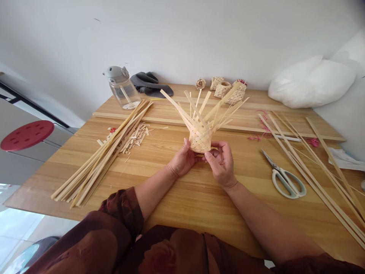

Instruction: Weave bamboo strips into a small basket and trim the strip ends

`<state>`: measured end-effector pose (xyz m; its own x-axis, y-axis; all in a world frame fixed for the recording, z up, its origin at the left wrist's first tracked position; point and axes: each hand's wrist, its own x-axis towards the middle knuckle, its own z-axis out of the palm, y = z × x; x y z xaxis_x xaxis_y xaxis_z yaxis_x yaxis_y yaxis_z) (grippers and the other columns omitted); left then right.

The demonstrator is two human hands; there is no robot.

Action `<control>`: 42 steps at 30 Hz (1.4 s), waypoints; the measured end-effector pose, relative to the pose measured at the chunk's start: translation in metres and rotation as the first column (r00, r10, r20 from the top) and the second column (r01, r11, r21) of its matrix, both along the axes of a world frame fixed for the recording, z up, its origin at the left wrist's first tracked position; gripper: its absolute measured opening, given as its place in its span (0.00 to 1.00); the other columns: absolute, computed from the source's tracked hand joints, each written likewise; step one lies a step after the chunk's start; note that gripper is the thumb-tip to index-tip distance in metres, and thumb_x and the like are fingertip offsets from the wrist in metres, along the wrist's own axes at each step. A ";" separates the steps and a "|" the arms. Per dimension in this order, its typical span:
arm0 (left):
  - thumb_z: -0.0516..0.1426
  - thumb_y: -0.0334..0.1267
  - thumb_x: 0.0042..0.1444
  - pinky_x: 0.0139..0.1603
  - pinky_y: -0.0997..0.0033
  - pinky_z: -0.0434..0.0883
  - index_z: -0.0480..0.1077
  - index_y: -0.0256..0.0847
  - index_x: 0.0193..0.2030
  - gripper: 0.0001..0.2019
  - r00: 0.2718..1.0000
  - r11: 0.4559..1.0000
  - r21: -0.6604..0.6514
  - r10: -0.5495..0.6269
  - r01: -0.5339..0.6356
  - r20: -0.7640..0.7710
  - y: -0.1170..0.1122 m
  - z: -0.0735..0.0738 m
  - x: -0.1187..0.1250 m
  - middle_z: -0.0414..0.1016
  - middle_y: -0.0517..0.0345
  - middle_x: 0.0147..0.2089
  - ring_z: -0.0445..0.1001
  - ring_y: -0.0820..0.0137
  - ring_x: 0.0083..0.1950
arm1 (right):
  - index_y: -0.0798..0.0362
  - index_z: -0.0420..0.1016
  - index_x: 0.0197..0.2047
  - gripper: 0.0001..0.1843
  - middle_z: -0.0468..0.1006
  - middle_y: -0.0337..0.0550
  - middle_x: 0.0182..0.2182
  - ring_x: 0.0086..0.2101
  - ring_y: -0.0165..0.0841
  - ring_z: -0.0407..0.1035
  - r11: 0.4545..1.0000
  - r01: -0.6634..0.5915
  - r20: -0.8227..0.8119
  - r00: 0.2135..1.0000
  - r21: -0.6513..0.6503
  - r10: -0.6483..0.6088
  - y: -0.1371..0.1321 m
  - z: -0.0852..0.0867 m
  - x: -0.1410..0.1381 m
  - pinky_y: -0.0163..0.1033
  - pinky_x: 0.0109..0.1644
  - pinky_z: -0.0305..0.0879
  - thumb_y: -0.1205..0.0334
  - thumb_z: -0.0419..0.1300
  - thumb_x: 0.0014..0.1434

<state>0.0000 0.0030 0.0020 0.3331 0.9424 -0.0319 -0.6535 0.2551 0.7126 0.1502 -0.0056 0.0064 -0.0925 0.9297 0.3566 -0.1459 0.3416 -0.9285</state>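
Working remotely, I saw the left hand (182, 159) and right hand (221, 163) wrapped round the base of a small woven bamboo basket (200, 140), holding it between them above the table (196, 198). Its loose strips (195, 108) fanned upward, unwoven, calling for weaving in.

One left hand (182, 160) and one right hand (220, 163) hold one half-woven bamboo basket (200, 139); nearby are four small woven pieces (222, 88), one pair of scissors (282, 178), one plastic bottle (123, 89), one white pillow (310, 82) and one red stool (27, 135).
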 end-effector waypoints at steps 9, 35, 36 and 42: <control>0.53 0.74 0.58 0.44 0.64 0.72 0.77 0.37 0.53 0.39 1.000 1.000 -0.022 0.006 -0.006 0.010 0.000 0.003 0.000 0.83 0.44 0.47 0.77 0.64 0.38 | 0.47 0.67 0.51 0.18 0.75 0.43 0.47 0.33 0.31 0.74 1.000 -0.012 -0.016 1.000 0.009 0.013 0.000 -0.001 0.000 0.40 0.38 0.75 0.54 0.69 0.63; 0.50 0.74 0.59 0.44 0.64 0.72 0.78 0.36 0.54 0.41 1.000 1.000 -0.028 0.007 -0.007 0.026 0.002 -0.002 0.000 0.83 0.43 0.47 0.77 0.64 0.38 | 0.46 0.68 0.50 0.17 0.72 0.42 0.47 0.34 0.30 0.73 0.999 -0.036 -0.021 0.999 -0.008 0.036 0.001 -0.003 0.001 0.40 0.39 0.75 0.55 0.69 0.63; 0.50 0.74 0.59 0.44 0.64 0.72 0.78 0.36 0.54 0.41 1.000 1.000 -0.022 0.004 -0.003 0.027 0.002 -0.002 0.000 0.83 0.43 0.47 0.77 0.65 0.37 | 0.46 0.68 0.50 0.17 0.72 0.42 0.47 0.34 0.30 0.73 0.999 -0.039 -0.020 0.999 -0.007 0.039 0.000 -0.003 0.001 0.40 0.40 0.75 0.55 0.69 0.63; 0.50 0.74 0.59 0.45 0.63 0.72 0.78 0.36 0.54 0.41 1.000 1.000 -0.018 0.004 -0.004 0.023 0.003 -0.004 0.001 0.83 0.43 0.46 0.77 0.65 0.37 | 0.46 0.68 0.51 0.16 0.72 0.41 0.48 0.36 0.30 0.74 0.999 -0.052 -0.031 0.998 -0.011 0.052 0.000 -0.005 0.002 0.41 0.41 0.74 0.57 0.68 0.64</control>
<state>0.0008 0.0057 -0.0015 0.3300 0.9431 -0.0411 -0.6705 0.2648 0.6930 0.1517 -0.0052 0.0012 -0.1303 0.9279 0.3493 -0.1914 0.3222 -0.9271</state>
